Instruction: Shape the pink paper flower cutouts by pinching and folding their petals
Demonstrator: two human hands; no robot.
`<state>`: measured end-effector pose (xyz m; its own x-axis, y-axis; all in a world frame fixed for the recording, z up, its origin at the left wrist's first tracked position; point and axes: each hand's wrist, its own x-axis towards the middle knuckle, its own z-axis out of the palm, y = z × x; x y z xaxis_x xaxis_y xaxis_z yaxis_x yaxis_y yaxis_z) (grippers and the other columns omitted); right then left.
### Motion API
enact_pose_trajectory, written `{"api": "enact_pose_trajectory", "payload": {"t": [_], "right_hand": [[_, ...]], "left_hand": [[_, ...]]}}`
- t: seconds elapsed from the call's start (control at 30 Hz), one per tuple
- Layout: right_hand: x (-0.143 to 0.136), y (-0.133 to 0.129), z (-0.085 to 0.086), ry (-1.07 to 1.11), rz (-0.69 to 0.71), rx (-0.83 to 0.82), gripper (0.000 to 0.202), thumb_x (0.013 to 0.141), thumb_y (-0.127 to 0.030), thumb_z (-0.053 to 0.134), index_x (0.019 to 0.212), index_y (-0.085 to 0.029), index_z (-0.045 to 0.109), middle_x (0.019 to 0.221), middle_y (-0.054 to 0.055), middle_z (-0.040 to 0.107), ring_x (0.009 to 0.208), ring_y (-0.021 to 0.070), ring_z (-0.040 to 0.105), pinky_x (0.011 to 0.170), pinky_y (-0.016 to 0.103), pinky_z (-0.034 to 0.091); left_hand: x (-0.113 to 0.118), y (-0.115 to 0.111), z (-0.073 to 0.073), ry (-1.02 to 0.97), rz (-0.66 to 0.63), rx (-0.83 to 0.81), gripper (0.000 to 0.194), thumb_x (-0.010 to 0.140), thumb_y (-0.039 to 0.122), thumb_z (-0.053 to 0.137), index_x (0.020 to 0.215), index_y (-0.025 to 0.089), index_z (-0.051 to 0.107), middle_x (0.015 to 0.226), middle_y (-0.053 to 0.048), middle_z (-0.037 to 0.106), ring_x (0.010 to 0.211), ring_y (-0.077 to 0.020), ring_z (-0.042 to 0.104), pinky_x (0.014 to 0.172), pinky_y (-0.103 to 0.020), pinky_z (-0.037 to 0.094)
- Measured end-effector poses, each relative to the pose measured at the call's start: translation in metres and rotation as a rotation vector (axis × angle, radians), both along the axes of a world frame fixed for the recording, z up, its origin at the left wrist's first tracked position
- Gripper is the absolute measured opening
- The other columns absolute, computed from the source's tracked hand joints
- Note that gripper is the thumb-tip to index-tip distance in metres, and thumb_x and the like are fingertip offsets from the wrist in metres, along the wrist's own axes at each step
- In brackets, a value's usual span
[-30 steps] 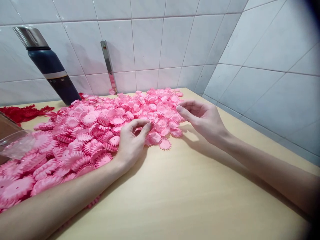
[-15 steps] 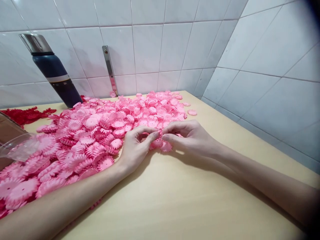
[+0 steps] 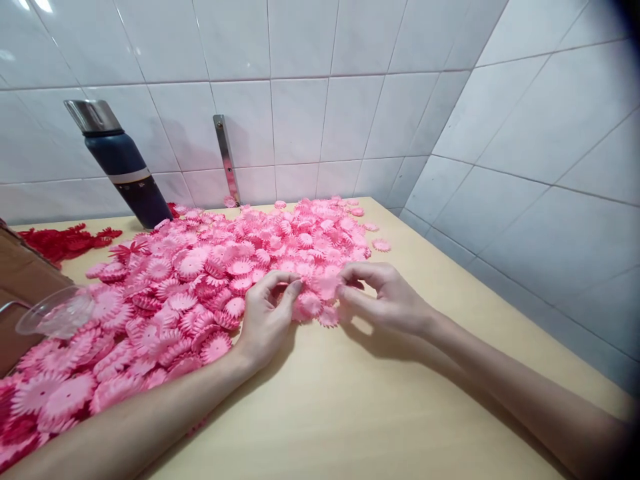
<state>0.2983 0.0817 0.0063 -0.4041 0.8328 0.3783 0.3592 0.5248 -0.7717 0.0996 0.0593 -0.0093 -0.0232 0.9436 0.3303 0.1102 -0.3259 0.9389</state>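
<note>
A wide heap of pink artificial flower pieces (image 3: 183,300), round with notched edges and some with a small hole in the middle, covers the left and back of the table. At its front right edge, my right hand (image 3: 383,297) pinches one pink flower piece (image 3: 327,287) between thumb and forefinger. Just left of it, my left hand (image 3: 267,313) is closed, thumb and forefinger tips together over the heap. Whatever those left fingertips hold is too small to make out. A gap separates the two hands.
A dark blue bottle (image 3: 133,177) with a steel cap stands by the tiled wall. Red flower pieces (image 3: 67,241) lie behind a cardboard box (image 3: 25,287). A clear plastic container (image 3: 47,315) rests against the heap. A metal strip (image 3: 226,157) is fixed to the wall.
My hands have moved apart from nearly touching. A pink flower piece now shows flat at my right fingertips. The view has tilted up slightly, so everything sits lower.
</note>
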Motion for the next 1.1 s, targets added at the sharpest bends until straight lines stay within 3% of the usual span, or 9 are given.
{"api": "enact_pose_trajectory", "payload": {"t": [0.13, 0.2, 0.27, 0.37, 0.5, 0.6, 0.83, 1.1], "right_hand": [[0.014, 0.016, -0.004, 0.218, -0.339, -0.060, 0.020, 0.080, -0.034, 0.066, 0.083, -0.014, 0.067, 0.073, 0.004, 0.064, 0.060, 0.0125, 0.054, 0.054, 0.026, 0.043], [0.015, 0.018, -0.004, 0.245, -0.401, -0.089, 0.027, 0.079, -0.039, 0.068, 0.089, -0.014, 0.068, 0.074, 0.005, 0.065, 0.058, 0.0125, 0.054, 0.052, 0.026, 0.042], [0.010, 0.015, -0.001, 0.198, -0.312, -0.083, 0.023, 0.079, -0.037, 0.069, 0.084, -0.014, 0.069, 0.073, 0.005, 0.066, 0.060, 0.0127, 0.055, 0.052, 0.025, 0.042], [-0.001, 0.003, 0.003, 0.102, -0.044, -0.085, 0.013, 0.079, -0.028, 0.069, 0.077, -0.015, 0.071, 0.071, 0.004, 0.068, 0.061, 0.0123, 0.056, 0.053, 0.025, 0.042], [-0.013, -0.008, 0.002, 0.137, 0.163, -0.247, 0.007, 0.078, -0.023, 0.070, 0.077, -0.015, 0.072, 0.070, 0.004, 0.070, 0.060, 0.0127, 0.062, 0.052, 0.023, 0.046], [-0.014, -0.009, -0.002, 0.185, 0.171, -0.336, 0.011, 0.081, -0.023, 0.066, 0.077, -0.014, 0.071, 0.072, 0.005, 0.070, 0.064, 0.0145, 0.066, 0.058, 0.025, 0.050], [-0.010, -0.006, -0.002, 0.150, 0.145, -0.257, 0.008, 0.083, -0.016, 0.063, 0.081, -0.015, 0.071, 0.073, 0.003, 0.070, 0.065, 0.0120, 0.064, 0.060, 0.022, 0.050], [-0.010, -0.006, 0.000, 0.217, 0.197, -0.404, 0.011, 0.085, -0.021, 0.064, 0.080, -0.015, 0.071, 0.075, 0.004, 0.070, 0.068, 0.0139, 0.066, 0.063, 0.025, 0.052]], "left_hand": [[-0.001, 0.003, -0.001, -0.013, 0.046, -0.025, 0.009, 0.081, 0.022, 0.063, 0.081, 0.013, 0.066, 0.079, -0.003, 0.066, 0.075, -0.0133, 0.059, 0.070, -0.024, 0.047], [-0.001, 0.004, -0.001, 0.004, 0.032, -0.050, 0.010, 0.080, 0.022, 0.064, 0.081, 0.013, 0.068, 0.080, -0.004, 0.067, 0.076, -0.0140, 0.060, 0.071, -0.025, 0.047], [0.000, 0.003, 0.000, 0.023, 0.002, -0.074, 0.010, 0.080, 0.022, 0.065, 0.081, 0.013, 0.070, 0.081, -0.005, 0.068, 0.078, -0.0150, 0.061, 0.073, -0.026, 0.048], [0.001, 0.000, 0.004, 0.071, -0.070, -0.099, 0.012, 0.080, 0.024, 0.065, 0.078, 0.013, 0.070, 0.079, -0.006, 0.068, 0.077, -0.0161, 0.062, 0.072, -0.027, 0.048], [0.001, -0.002, 0.007, 0.149, -0.107, -0.078, 0.012, 0.081, 0.024, 0.065, 0.075, 0.014, 0.071, 0.078, -0.006, 0.068, 0.076, -0.0162, 0.062, 0.072, -0.027, 0.048], [0.001, -0.002, 0.006, 0.168, -0.110, -0.059, 0.011, 0.080, 0.023, 0.066, 0.075, 0.015, 0.071, 0.078, -0.005, 0.068, 0.074, -0.0156, 0.062, 0.071, -0.026, 0.047], [0.001, -0.002, 0.007, 0.143, -0.117, -0.072, 0.010, 0.080, 0.021, 0.066, 0.073, 0.015, 0.071, 0.075, -0.004, 0.068, 0.071, -0.0135, 0.061, 0.068, -0.024, 0.047], [0.001, -0.002, 0.008, 0.137, -0.118, -0.085, 0.009, 0.079, 0.018, 0.068, 0.072, 0.014, 0.071, 0.075, -0.004, 0.068, 0.069, -0.0123, 0.060, 0.066, -0.022, 0.047]]}}
